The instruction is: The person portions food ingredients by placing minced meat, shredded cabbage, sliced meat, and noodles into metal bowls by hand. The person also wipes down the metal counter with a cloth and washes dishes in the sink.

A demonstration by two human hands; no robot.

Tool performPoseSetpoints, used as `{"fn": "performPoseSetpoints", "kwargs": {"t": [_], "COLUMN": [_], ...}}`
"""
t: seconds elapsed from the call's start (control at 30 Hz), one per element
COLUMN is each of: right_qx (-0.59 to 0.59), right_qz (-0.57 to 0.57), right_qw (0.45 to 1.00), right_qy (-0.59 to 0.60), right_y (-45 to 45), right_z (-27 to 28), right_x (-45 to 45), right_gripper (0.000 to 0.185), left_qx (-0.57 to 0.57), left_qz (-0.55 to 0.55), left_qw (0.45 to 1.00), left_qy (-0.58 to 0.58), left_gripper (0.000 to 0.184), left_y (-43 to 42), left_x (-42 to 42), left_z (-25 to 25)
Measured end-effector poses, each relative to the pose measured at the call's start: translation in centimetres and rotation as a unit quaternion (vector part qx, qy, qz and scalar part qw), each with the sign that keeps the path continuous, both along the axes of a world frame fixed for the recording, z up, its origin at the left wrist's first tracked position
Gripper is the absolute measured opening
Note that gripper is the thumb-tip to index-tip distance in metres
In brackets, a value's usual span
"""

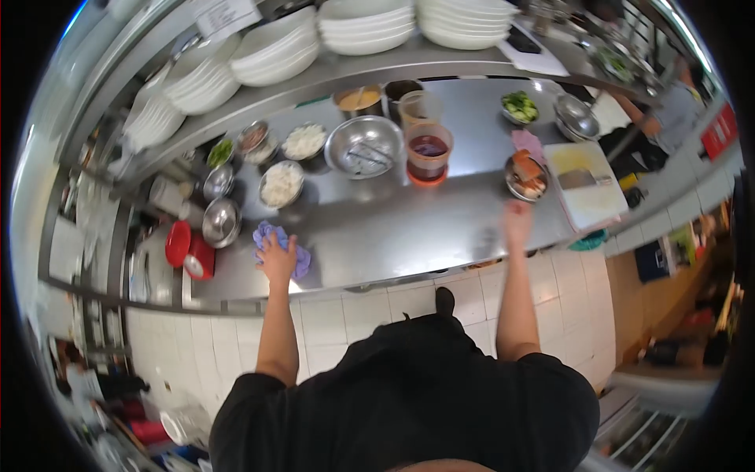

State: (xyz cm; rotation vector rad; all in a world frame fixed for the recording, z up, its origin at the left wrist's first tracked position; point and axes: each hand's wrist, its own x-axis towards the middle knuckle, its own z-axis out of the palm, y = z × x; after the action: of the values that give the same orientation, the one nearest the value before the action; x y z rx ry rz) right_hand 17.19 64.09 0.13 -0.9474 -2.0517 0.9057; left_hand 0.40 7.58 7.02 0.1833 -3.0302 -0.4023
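Observation:
My left hand (277,258) is on a bunched purple cloth (302,263) near the front left of the steel counter (377,228). Its fingers are bent over the cloth, which pokes out past them and on the right side. My right hand (517,223) is smeared by motion at the front right, just below a metal bowl (525,193). In that bowl lie orange pieces (527,167) and paler pieces. Whether the right fingers hold or touch anything is not clear.
Beside the bowl is a white cutting board (590,204) with a broad blade (576,179). Plastic tubs (429,149), a large steel bowl (364,147) and bowls of white food (281,184) stand further back. A red scale (198,262) is at left. Stacked white dishes (366,27) line the shelf.

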Motion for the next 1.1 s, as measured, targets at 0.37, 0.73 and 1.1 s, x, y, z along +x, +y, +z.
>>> {"fn": "performPoseSetpoints", "kwargs": {"t": [0.37, 0.73, 1.1], "right_qx": [-0.498, -0.496, -0.308], "right_qz": [0.063, 0.079, -0.131], "right_qw": [0.852, 0.835, 0.940], "right_qy": [0.147, 0.227, 0.066], "right_y": [15.7, 18.3, -2.2], "right_z": [-3.7, -7.5, 1.2], "right_x": [-5.7, -20.0, 7.3], "right_gripper": [0.029, 0.026, 0.024], "left_qx": [0.026, 0.198, -0.109], "left_qz": [0.183, 0.178, 0.064], "left_qw": [0.981, 0.947, 0.991], "left_qy": [-0.055, 0.178, -0.034], "left_gripper": [0.088, 0.025, 0.073], "left_y": [4.8, -10.4, -27.4], "left_x": [4.0, -11.0, -40.0], "left_z": [-3.2, -0.4, -5.6]}}
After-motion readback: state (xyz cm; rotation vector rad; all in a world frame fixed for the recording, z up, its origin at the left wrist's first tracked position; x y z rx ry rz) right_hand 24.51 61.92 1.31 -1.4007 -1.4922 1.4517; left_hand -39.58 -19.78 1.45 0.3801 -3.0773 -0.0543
